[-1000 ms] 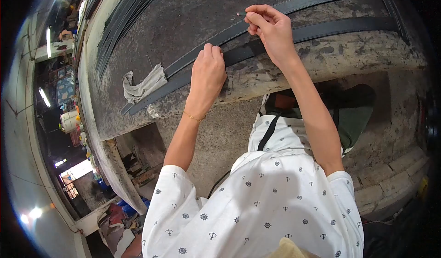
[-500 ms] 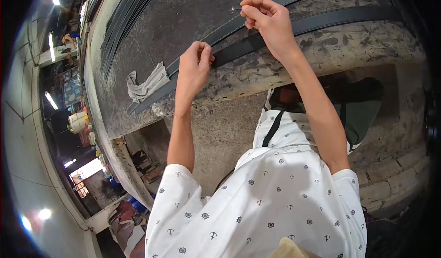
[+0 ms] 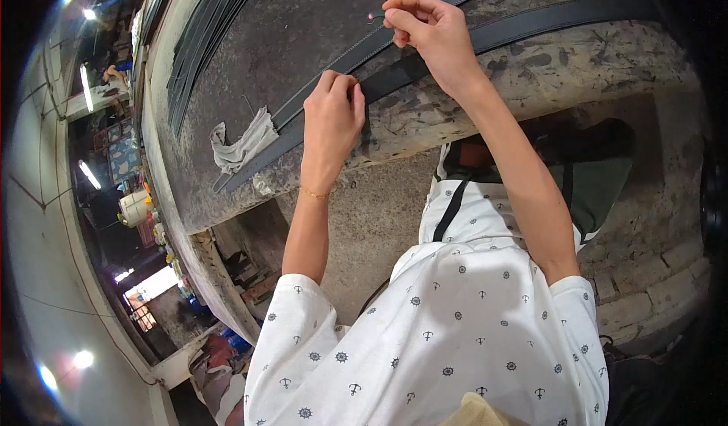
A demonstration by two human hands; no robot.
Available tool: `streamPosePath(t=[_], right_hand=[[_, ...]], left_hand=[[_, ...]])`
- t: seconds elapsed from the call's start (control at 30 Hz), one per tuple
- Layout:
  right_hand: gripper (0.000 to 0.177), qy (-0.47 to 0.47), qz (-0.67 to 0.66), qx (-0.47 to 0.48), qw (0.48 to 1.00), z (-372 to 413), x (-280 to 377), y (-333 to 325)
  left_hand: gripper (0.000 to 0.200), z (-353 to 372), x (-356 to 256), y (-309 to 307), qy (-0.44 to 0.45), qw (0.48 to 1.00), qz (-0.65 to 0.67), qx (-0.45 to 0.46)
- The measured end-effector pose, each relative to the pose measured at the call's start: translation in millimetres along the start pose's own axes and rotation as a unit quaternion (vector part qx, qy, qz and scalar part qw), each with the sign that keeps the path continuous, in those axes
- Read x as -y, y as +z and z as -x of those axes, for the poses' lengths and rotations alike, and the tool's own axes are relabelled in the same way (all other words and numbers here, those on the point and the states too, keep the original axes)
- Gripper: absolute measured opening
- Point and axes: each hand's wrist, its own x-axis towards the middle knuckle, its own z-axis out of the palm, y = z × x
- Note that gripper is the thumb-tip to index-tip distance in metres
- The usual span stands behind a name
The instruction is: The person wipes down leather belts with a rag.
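Two long dark leather straps run diagonally over the worn work surface: a far strap (image 3: pixel 394 39) with a row of pale stitching along its edge, and a near strap (image 3: pixel 531 28). My left hand (image 3: pixel 334 119) is closed at the near strap, thumb and fingers pinched about its edge; the fingertips are partly hidden. Farther right, my right hand (image 3: pixel 432 35) is raised over the straps. Its thumb and forefinger pinch a small thin dark object (image 3: pixel 381 16) with a pinkish tip pointing left; its exact kind is too small to tell.
A crumpled grey cloth (image 3: pixel 246 138) lies by the straps' left ends. Several thin dark strips (image 3: pixel 201 54) lie bunched along the far left of the work surface (image 3: pixel 280 35). The surface's thick near edge (image 3: pixel 546 88) runs between me and the straps.
My left hand has shifted slightly right along the near strap. My right hand has moved a little left, with the small object still in its fingers.
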Motion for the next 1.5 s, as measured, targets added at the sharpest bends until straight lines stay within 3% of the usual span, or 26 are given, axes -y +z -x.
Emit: streamPosePath(t=[0.13,0.47,0.73,0.77,0.8,0.87,0.9,1.03,1.1,1.2,1.4,1.5], right_hand=[[0.017,0.005,-0.017,0.003,1.000,-0.2,1.7,0.7],[0.014,-0.011,-0.042,-0.015,0.999,-1.5,0.4,4.4],[0.018,-0.005,0.018,0.014,1.000,-1.1,0.0,0.6],[0.018,-0.010,0.020,0.020,1.000,-0.9,-1.1,0.7],[0.018,-0.006,0.018,0.018,1.000,-0.8,-0.2,1.2],[0.019,-0.005,0.022,0.024,0.999,-1.0,0.1,1.4],[0.019,0.004,-0.022,0.024,0.999,-2.4,-2.9,0.0],[0.010,0.049,0.018,-0.007,0.999,-3.5,11.6,5.5],[0.009,0.046,-0.006,-0.001,0.999,-3.0,9.2,5.2],[0.009,0.051,-0.009,0.005,0.999,-2.6,9.7,5.3],[0.010,0.044,-0.015,0.005,0.999,-3.2,7.5,4.8],[0.010,0.043,-0.016,0.007,0.999,-3.1,7.8,4.2]], left_hand=[[0.011,-0.7,-2.1,3.4,0.059,0.995,-0.084,0.001],[0.011,5.8,-3.2,10.1,0.075,0.988,-0.133,-0.016],[0.015,-2.3,10.3,-11.4,0.010,0.997,0.026,0.067],[0.018,-5.8,13.4,-20.3,-0.086,0.986,0.072,0.126],[0.018,-7.5,22.2,-22.7,-0.087,0.985,0.070,0.130],[0.019,-10.8,36.0,-22.9,-0.143,0.922,0.338,0.122],[0.022,-8.6,35.4,-22.2,-0.163,0.910,0.366,0.110],[0.017,3.2,24.2,-17.4,-0.171,0.942,0.277,0.085],[0.015,7.1,14.6,-14.2,-0.117,0.979,0.158,0.047],[0.014,5.7,8.1,-6.1,-0.098,0.990,0.099,0.026],[0.013,4.1,5.0,-1.5,-0.024,0.998,0.059,-0.008],[0.014,4.0,5.2,-4.2,-0.031,0.999,0.041,0.012]])
